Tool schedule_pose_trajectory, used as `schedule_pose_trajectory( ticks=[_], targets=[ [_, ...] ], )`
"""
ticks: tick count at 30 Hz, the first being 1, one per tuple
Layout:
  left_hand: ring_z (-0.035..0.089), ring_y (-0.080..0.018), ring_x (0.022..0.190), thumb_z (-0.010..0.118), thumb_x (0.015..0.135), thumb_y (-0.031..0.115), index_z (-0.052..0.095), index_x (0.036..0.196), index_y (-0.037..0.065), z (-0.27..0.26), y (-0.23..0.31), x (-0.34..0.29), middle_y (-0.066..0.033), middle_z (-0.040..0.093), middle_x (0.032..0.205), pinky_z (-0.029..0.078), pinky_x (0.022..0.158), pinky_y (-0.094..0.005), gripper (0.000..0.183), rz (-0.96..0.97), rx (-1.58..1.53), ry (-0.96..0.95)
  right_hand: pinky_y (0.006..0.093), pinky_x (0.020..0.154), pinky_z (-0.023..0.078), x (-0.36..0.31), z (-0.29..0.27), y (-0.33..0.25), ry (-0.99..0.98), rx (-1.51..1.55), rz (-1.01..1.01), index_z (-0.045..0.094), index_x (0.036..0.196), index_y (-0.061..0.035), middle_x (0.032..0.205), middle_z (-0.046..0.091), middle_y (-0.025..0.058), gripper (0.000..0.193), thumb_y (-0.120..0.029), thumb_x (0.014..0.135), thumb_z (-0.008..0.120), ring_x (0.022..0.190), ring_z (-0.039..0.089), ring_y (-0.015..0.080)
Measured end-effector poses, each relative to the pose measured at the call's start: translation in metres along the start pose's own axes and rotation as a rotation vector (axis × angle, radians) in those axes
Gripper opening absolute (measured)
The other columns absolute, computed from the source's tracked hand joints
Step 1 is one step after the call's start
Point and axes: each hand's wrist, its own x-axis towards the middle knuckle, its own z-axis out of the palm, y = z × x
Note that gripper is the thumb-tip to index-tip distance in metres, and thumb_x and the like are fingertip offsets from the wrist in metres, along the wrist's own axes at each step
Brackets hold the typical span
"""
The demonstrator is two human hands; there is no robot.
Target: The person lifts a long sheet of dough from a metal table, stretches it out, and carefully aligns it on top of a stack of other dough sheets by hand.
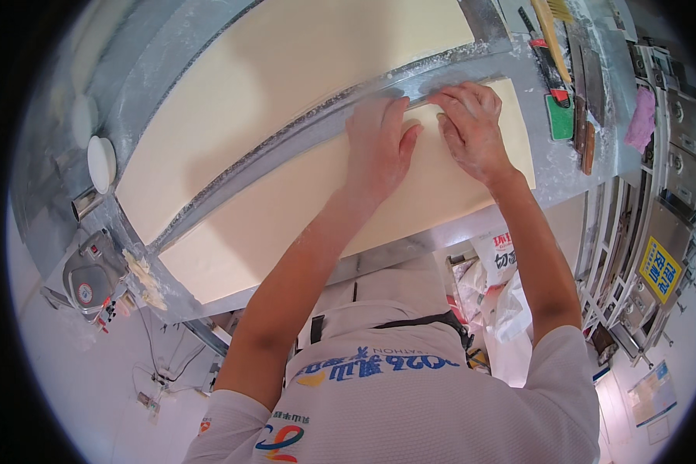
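1. Far left on the floured steel bench [564,174], a white round lid-like knob [101,163] is sitting near a small grey machine with red buttons [91,278], with dough scraps [143,278] lying just beside it.
2. Two long sheets of pale dough are running across the bench: the far sheet [286,85] and the near dough sheet [301,201], split by a bare floured strip of metal.
3. The left hand [375,143] is lying flat on the near dough sheet, fingers together and pressing down at its far edge.
4. The right hand [472,124] is sitting just beside it, fingers curled and pushing on the same edge near the sheet's right end. Neither hand is pinching anything.
5. Looks to me like the edge is getting pressed or straightened right now; the next move probably needs even pressure so the thin dough isn't stretching or tearing.
6. Far right: a bench brush [551,31], a knife [588,116] and a green scraper [560,116] are resting near a pink cloth [640,120].
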Motion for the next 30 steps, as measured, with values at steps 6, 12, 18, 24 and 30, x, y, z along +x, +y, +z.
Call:
schedule_pose_trajectory(
  ticks=[6,12,18,24,30],
  targets=[
    [0.056,-0.0320,0.119,0.080,0.094,0.017,0.077,0.117,0.014,0.005,-0.005,0.009,-0.0048,0.066,0.120,0.042,0.104,-0.0494,0.023,-0.008,-0.025,-0.011,0.0502,0.108,0.038,0.005,-0.002,0.004,0.032,0.017,-0.015,0.075,0.119,-0.0133,0.119,0.064,0.0047,0.035,-0.001,0.086,0.073,0.121,0.054,0.0307],
    [0.061,-0.0274,0.105,0.083,0.090,0.013,0.078,0.106,0.014,0.005,-0.005,0.010,-0.0011,0.067,0.105,0.043,0.095,-0.0455,0.017,0.040,-0.035,0.035,0.0469,0.103,0.041,0.001,0.003,0.009,0.146,0.021,-0.024,0.077,0.108,-0.0146,0.106,0.064,0.0010,0.030,-0.003,0.080,0.080,0.112,0.059,0.0279],
    [0.063,-0.0260,0.099,0.083,0.088,0.010,0.076,0.104,0.013,0.000,-0.007,0.008,-0.0012,0.068,0.103,0.045,0.092,-0.0436,0.017,0.132,0.008,0.082,0.0460,0.104,0.042,-0.007,-0.007,0.005,0.079,0.010,-0.008,0.076,0.105,-0.0140,0.110,0.067,0.0001,0.031,-0.004,0.076,0.081,0.113,0.060,0.0268],
    [0.063,-0.0275,0.109,0.083,0.088,0.010,0.073,0.114,0.011,-0.015,0.002,0.008,-0.0037,0.069,0.113,0.044,0.095,-0.0460,0.027,0.113,-0.047,-0.020,0.0462,0.104,0.042,-0.006,-0.020,0.004,0.007,0.041,-0.015,0.075,0.106,-0.0116,0.110,0.070,0.0008,0.032,-0.002,0.076,0.081,0.112,0.063,0.0251],
    [0.060,-0.0289,0.116,0.082,0.091,0.014,0.071,0.125,0.009,-0.005,0.006,0.018,-0.0062,0.067,0.121,0.043,0.096,-0.0474,0.036,-0.008,-0.011,-0.022,0.0462,0.103,0.042,0.002,-0.022,0.005,-0.016,0.040,-0.037,0.075,0.114,-0.0103,0.107,0.069,0.0025,0.037,-0.001,0.079,0.081,0.107,0.062,0.0253]
  ],
)
